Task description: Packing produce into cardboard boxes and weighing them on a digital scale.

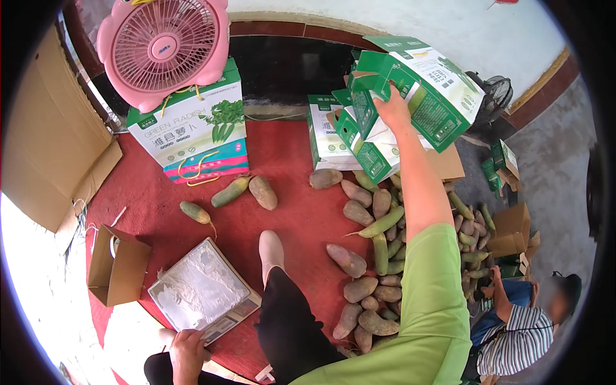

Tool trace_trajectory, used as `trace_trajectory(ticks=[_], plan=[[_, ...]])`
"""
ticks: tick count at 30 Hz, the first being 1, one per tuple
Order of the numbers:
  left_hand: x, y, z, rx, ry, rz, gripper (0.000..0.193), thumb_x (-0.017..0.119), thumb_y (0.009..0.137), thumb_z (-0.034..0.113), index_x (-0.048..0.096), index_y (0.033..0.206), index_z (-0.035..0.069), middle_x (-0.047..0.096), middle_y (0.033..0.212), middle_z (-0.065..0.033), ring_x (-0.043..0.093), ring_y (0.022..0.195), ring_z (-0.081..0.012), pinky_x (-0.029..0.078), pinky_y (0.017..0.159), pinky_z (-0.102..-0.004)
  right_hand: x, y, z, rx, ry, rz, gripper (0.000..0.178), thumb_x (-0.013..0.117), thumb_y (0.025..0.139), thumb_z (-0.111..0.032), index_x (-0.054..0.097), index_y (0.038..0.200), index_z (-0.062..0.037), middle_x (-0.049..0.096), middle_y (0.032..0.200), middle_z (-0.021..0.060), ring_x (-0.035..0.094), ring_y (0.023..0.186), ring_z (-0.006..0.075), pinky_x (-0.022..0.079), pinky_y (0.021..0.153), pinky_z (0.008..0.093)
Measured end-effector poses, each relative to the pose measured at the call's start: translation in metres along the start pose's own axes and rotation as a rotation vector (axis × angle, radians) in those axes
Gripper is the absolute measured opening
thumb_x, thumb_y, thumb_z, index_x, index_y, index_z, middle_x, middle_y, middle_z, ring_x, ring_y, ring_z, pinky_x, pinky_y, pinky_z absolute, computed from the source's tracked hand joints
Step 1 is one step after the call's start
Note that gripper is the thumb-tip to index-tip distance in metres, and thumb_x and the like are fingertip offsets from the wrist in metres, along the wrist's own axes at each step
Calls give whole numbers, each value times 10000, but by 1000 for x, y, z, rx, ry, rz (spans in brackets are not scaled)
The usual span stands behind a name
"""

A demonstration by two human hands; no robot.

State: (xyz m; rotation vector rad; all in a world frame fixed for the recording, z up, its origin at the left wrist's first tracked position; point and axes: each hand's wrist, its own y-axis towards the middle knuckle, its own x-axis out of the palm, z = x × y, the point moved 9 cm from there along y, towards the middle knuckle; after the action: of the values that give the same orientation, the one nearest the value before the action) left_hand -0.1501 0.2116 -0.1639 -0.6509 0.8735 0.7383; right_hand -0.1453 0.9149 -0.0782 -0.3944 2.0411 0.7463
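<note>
My right arm stretches far forward, and my right hand (394, 110) is closed on the edge of a green and white printed carton (439, 80). That carton is tilted, resting over another green and white carton (371, 154). Low at the left, my left hand (187, 357) has its fingers curled in beside the near corner of a flat weighing scale (204, 285); whatever it may hold is hidden. A crumpled whitish sheet covers the scale's plate. Green radishes (384, 222) and sweet potatoes (347, 260) lie heaped below and beside my right arm.
A pink fan (164, 50) stands on a stacked carton (192, 131) at the far left. Two radishes and a sweet potato (262, 192) lie apart on the red carpet (298, 221). An open brown box (125, 269) sits left of the scale. A person in stripes (518, 340) is at right.
</note>
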Motion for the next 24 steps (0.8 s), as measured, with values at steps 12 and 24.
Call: trace_trajectory(ticks=[12, 24], plan=[[4, 1, -7, -26, 5, -9, 161, 667, 707, 44, 702, 861, 13, 649, 837, -147, 630, 815, -326, 503, 753, -394, 19, 4, -2, 425, 729, -119, 631, 683, 839, -232, 363, 1326, 11, 601, 761, 62, 490, 511, 106, 405, 430, 247], [-6, -22, -10, 58, -6, 50, 159, 639, 738, 44, 704, 881, 18, 656, 876, -146, 624, 837, -327, 491, 778, -395, -96, -90, 17, 389, 1128, 125, 283, 653, 874, -235, 616, 1065, -30, 639, 856, 53, 527, 649, 79, 412, 556, 214]])
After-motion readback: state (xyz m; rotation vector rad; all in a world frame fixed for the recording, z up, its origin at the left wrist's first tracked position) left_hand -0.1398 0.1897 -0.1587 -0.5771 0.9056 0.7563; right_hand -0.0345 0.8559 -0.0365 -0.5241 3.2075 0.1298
